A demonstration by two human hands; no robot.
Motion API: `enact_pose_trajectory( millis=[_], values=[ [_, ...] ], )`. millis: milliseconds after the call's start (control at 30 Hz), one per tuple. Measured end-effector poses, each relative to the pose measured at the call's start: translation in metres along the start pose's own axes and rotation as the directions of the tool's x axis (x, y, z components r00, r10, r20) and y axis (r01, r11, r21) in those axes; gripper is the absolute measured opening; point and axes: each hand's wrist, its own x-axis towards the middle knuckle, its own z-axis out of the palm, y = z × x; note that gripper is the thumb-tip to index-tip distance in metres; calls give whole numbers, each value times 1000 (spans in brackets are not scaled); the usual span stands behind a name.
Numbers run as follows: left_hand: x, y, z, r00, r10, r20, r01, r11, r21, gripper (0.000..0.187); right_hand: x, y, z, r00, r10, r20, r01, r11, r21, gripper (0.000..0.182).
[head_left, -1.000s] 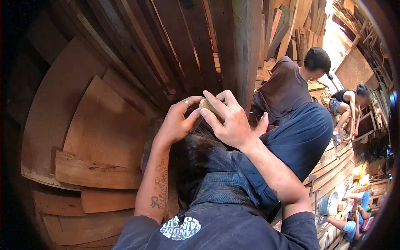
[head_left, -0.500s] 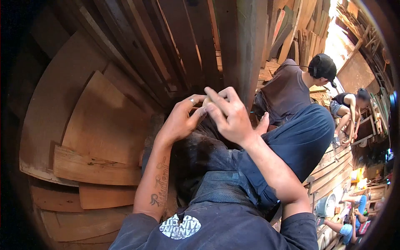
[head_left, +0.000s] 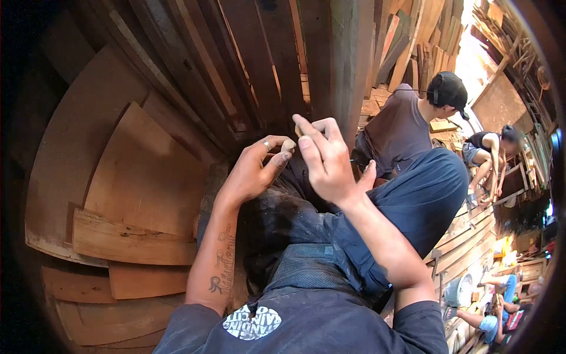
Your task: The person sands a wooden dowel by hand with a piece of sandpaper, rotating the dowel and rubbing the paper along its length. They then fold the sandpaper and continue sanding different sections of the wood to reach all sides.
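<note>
My left hand [head_left: 252,168], with a ring on one finger, pinches a small pale beige rounded piece [head_left: 288,146] between thumb and fingertips. Just to its right is my right hand [head_left: 328,159], its fingers bent and its thumb close to the index finger. Something thin and brownish [head_left: 299,131] shows between them, too small and covered to name. A narrow gap separates the two hands. Both are raised above my lap, over my dark trousers [head_left: 413,189].
Overlapping wooden boards [head_left: 141,177] lie at my left. Upright dark planks [head_left: 247,59] stand ahead. A person in a black cap [head_left: 401,121] sits close at the right; another person [head_left: 486,147] crouches beyond. A bucket [head_left: 458,290] stands on the plank floor at lower right.
My hands were together at the small piece; now they are slightly apart, with the piece showing in my left fingertips. The person in the cap has shifted slightly left in view.
</note>
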Motion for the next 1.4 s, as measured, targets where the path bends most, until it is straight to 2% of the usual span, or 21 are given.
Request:
enact_pose_trajectory(
  millis=[33,100,200,233,333,367,433,533,633,733,800,900,933,1033,1067,1167,1233,1300,1400],
  values=[
    [-1,0,0,1000,8,0,-8,1000,-3,29,1,-7,-1,998,-51,28,50,998,23,40],
    [-3,0,0,999,41,-21,-40,998,38,29,-8,1,5,996,-17,83,15,999,29,41],
    [-3,-2,-4,996,82,-41,-77,990,121,31,-12,24,8,986,136,93,-134,991,-31,39],
    [-3,-4,-3,994,92,-49,-85,986,144,33,-8,22,6,989,133,69,-135,990,30,39],
    [-1,-2,0,999,-5,-44,4,1000,-15,31,5,-1,2,995,94,34,-99,973,211,39],
    [-1,-1,0,999,-11,-41,10,1000,-10,31,4,-4,1,999,20,51,-28,984,177,40],
    [-3,-1,-2,999,-29,-28,29,1000,5,31,-4,1,8,994,39,99,-55,986,158,39],
    [-2,-1,-2,997,5,-71,-3,1000,30,32,-5,13,6,997,54,57,-58,996,70,38],
    [-1,0,0,998,16,-53,-15,1000,10,32,6,-2,-4,999,-11,41,11,1000,16,38],
    [0,-5,0,998,48,-51,-43,995,85,33,-1,8,3,993,58,99,-66,994,85,39],
    [-2,-2,-2,997,19,-71,-16,998,53,33,-2,15,1,985,129,115,-139,987,84,37],
    [-1,-3,0,998,16,-58,-15,1000,17,32,7,4,-6,987,137,87,-151,972,178,35],
    [-1,-4,-1,999,19,-49,-19,1000,12,32,10,3,-6,995,36,89,-50,986,162,34],
    [-1,-5,0,997,35,-73,-28,996,85,33,2,4,-1,980,110,166,-138,977,163,34],
    [-1,-5,-1,996,28,-87,-22,997,68,33,-2,21,2,990,60,128,-70,994,79,34],
    [-1,-5,0,996,10,-90,-9,1000,6,32,8,6,-9,977,149,153,-169,978,124,35],
    [0,-5,0,999,-6,-47,5,1000,-24,34,10,4,-6,985,88,148,-112,980,162,35],
    [-1,-6,2,998,7,-56,-6,1000,27,34,4,11,0,987,44,153,-68,986,153,35],
    [-2,-7,-1,998,6,-59,-4,999,39,34,5,17,-2,986,89,139,-102,990,93,34]
  ],
)
